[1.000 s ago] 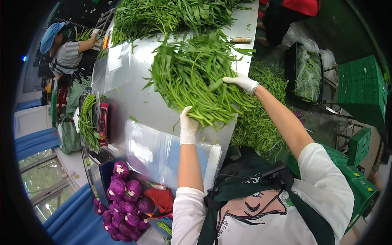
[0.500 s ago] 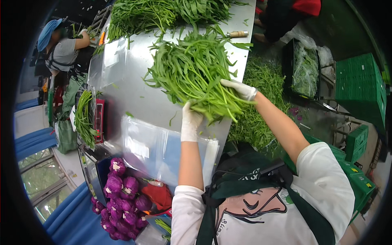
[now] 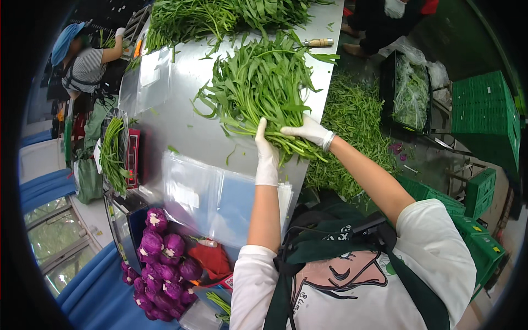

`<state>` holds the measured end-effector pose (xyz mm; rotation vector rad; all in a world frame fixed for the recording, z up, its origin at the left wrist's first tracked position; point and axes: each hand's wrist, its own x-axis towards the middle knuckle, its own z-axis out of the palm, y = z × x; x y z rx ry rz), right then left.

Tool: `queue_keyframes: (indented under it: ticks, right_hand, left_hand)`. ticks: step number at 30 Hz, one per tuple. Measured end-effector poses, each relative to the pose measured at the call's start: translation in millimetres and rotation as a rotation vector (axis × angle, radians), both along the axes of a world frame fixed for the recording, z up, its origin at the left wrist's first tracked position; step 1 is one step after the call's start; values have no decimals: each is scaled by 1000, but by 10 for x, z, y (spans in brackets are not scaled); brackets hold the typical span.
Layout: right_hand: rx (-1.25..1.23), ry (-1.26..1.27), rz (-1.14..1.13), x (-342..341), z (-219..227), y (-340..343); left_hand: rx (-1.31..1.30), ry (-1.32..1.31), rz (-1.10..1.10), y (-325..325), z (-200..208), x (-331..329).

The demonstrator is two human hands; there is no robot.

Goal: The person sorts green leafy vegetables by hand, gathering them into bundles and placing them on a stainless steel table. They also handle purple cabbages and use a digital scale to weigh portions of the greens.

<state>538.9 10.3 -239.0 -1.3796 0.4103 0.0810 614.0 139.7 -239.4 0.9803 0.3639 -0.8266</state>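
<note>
A large bunch of leafy water spinach lies on the metal table, leaves pointing away from me and stems toward me. Both my hands wear white gloves. My left hand grips the stems on their left side with the thumb up. My right hand closes round the stems from the right, its thumb laid across them. Stem ends stick out below and between the two hands. Most of the fingers are hidden by the greens.
More greens are heaped at the table's far end, near a wooden-handled knife. Clear plastic bags lie near me. A scale holds stems at left, purple cabbages below it. Loose greens cover the floor at right, before green crates.
My hands have come closer together and squeezed the stems into a narrower bundle. The right hand moved left and slightly down. At far left, a co-worker's gloved hand has risen.
</note>
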Motion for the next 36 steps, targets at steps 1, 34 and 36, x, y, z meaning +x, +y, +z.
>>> queue_keyframes:
  ticks: [1, 34, 36]
  right_hand:
    - [159, 45, -11, 12, 95, 12]
    - [970, -180, -165, -3099, 1288, 449]
    - [950, -113, -113, -3255, 1301, 373]
  left_hand:
    - [25, -22, -3, -18, 91, 29]
    - [203, -928, -1084, 778, 1626, -2028]
    - [240, -1045, -1208, 958, 1760, -2052]
